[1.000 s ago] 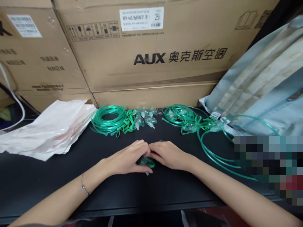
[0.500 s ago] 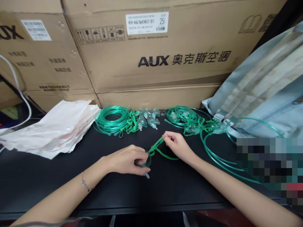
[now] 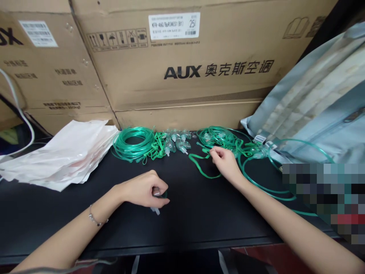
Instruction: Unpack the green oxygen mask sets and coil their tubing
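Observation:
Over the black table, my left hand (image 3: 146,188) is closed around a small clear mask (image 3: 155,210). Its pale nozzle pokes out below the fingers, and most of the mask is hidden by the hand. To the right, my right hand (image 3: 226,161) pinches a thin green elastic strap (image 3: 196,163), which hangs in a loop to the left of the fingers. The strap is apart from the mask in my left hand. Just behind my right hand lies a tangle of green tubing (image 3: 207,131) with clear masks and green straps.
A coil of green tubing (image 3: 122,148), a bunch of green straps (image 3: 159,146) and several clear masks (image 3: 182,145) lie at the back. White pouches (image 3: 71,152) are stacked left. A large carton (image 3: 182,91) stands behind; a light-blue bag (image 3: 308,106) leans at right.
The strap has come away from the mask. My right hand has moved back and right with the strap, while my left hand has drawn left with the mask.

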### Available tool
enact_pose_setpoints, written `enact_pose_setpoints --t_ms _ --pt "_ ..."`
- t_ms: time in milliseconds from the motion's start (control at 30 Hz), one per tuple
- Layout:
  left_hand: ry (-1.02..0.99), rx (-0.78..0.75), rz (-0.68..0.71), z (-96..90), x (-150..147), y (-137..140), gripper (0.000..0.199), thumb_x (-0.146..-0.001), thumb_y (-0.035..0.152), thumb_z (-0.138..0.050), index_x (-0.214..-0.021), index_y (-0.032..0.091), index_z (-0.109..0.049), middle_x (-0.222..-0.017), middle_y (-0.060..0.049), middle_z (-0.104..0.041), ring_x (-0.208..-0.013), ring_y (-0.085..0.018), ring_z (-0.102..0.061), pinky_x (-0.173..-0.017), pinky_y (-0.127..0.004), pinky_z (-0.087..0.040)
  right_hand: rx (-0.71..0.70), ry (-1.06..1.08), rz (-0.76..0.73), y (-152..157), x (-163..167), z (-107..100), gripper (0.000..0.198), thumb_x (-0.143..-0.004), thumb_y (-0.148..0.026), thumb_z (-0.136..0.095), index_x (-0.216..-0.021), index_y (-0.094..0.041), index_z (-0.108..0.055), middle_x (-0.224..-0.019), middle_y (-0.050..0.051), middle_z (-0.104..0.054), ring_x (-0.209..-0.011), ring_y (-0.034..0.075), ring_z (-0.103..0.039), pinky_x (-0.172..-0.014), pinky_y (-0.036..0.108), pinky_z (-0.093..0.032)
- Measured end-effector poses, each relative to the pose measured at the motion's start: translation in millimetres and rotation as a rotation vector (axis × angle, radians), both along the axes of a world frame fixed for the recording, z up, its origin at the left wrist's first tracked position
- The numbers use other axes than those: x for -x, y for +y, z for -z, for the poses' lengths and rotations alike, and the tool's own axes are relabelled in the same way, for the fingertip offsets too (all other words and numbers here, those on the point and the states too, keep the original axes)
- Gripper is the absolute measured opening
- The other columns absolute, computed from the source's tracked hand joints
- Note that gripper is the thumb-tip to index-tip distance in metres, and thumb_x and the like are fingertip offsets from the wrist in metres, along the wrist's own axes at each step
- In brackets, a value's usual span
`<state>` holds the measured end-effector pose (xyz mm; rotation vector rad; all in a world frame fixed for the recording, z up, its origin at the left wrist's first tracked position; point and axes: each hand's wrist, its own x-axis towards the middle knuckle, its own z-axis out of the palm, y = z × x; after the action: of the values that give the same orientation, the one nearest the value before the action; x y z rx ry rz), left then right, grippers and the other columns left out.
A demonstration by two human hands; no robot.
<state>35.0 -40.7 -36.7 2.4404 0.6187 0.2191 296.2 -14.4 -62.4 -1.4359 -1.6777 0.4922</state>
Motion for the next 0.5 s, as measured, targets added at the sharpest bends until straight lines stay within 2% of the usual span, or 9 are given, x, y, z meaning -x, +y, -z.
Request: enact_pose_setpoints --t_ms 67,133,200,233,300,367,433,500 --pt "0.018 -0.024 -0.021 -0.8 1 0 0.039 -0.077 0.027 -0.054 -0.051 0.017 -0.027 -0.047 0.006 -0.027 -0.043 -0.005 -0.024 -0.045 -0.019 -0.021 0.017 -0.031 -0.098 1 -2 -4 0.028 -0.080 -0.033 -0.039 -0.056 -0.018 -0.039 -0.052 -0.004 -0.034 -0.050 0.009 -0.033 -0.049 0.022 -0.027" --pt "0.041 -0.047 -0.029 -1.4 0 0 0.038 -0.077 0.028 -0.054 -0.052 0.017 -0.029 -0.048 0.006 -0.030 -0.043 -0.005 -0.027 -0.045 -0.018 -0.021 -0.002 -0.133 -0.273 -3 1 -7 0.028 -0.084 -0.034 -0.038 -0.065 -0.017 -0.049 -0.060 -0.002 -0.043 -0.057 0.011 -0.041 -0.055 0.022 -0.034" --pt "0.060 -0.066 -0.030 -1.7 -1 -1 0.037 -0.078 0.030 -0.054 -0.053 0.017 -0.031 -0.048 0.006 -0.031 -0.044 -0.005 -0.028 -0.046 -0.018 -0.022 -0.060 -0.352 -0.386 -11 7 -9 0.024 -0.086 -0.034 -0.040 -0.080 -0.018 -0.057 -0.076 0.003 -0.052 -0.073 0.014 -0.048 -0.068 0.027 -0.040" --pt "0.066 -0.076 -0.030 -1.8 -2 -2 0.036 -0.078 0.030 -0.054 -0.053 0.017 -0.032 -0.048 0.006 -0.032 -0.044 -0.005 -0.029 -0.046 -0.018 -0.022 -0.086 -0.481 -0.396 -15 9 -10 0.022 -0.086 -0.034 -0.043 -0.088 -0.019 -0.059 -0.086 0.005 -0.053 -0.081 0.017 -0.049 -0.074 0.031 -0.041" --pt "0.073 -0.104 -0.035 -2.1 -2 -3 0.035 -0.078 0.030 -0.055 -0.054 0.016 -0.033 -0.048 0.007 -0.033 -0.044 -0.005 -0.030 -0.046 -0.018 -0.023 -0.114 -0.684 -0.366 -23 10 -9 0.024 -0.083 -0.034 -0.050 -0.102 -0.022 -0.060 -0.101 0.010 -0.052 -0.094 0.022 -0.048 -0.080 0.038 -0.040" --pt "0.084 -0.138 -0.035 -2.3 -3 -5 0.034 -0.077 0.031 -0.055 -0.054 0.016 -0.035 -0.048 0.007 -0.035 -0.044 -0.005 -0.031 -0.047 -0.019 -0.024 -0.133 -0.756 -0.393 -31 11 -7 0.032 -0.083 -0.036 -0.050 -0.113 -0.025 -0.056 -0.110 0.011 -0.049 -0.101 0.024 -0.047 -0.083 0.040 -0.041" --pt "0.098 -0.179 -0.033 -2.7 -4 -7 0.033 -0.076 0.031 -0.055 -0.053 0.016 -0.036 -0.048 0.007 -0.036 -0.044 -0.005 -0.033 -0.047 -0.019 -0.024 -0.168 -0.768 -0.468 -38 13 -5 0.036 -0.086 -0.035 -0.047 -0.121 -0.027 -0.051 -0.111 0.010 -0.049 -0.102 0.022 -0.047 -0.084 0.038 -0.043" --pt "0.110 -0.223 -0.034 -3.0 -5 -9 0.032 -0.075 0.030 -0.056 -0.053 0.016 -0.036 -0.048 0.007 -0.037 -0.045 -0.006 -0.033 -0.047 -0.020 -0.023 -0.205 -0.817 -0.536 -44 19 -2 0.035 -0.089 -0.029 -0.042 -0.123 -0.027 -0.048 -0.106 0.009 -0.052 -0.094 0.019 -0.052 -0.079 0.033 -0.046"
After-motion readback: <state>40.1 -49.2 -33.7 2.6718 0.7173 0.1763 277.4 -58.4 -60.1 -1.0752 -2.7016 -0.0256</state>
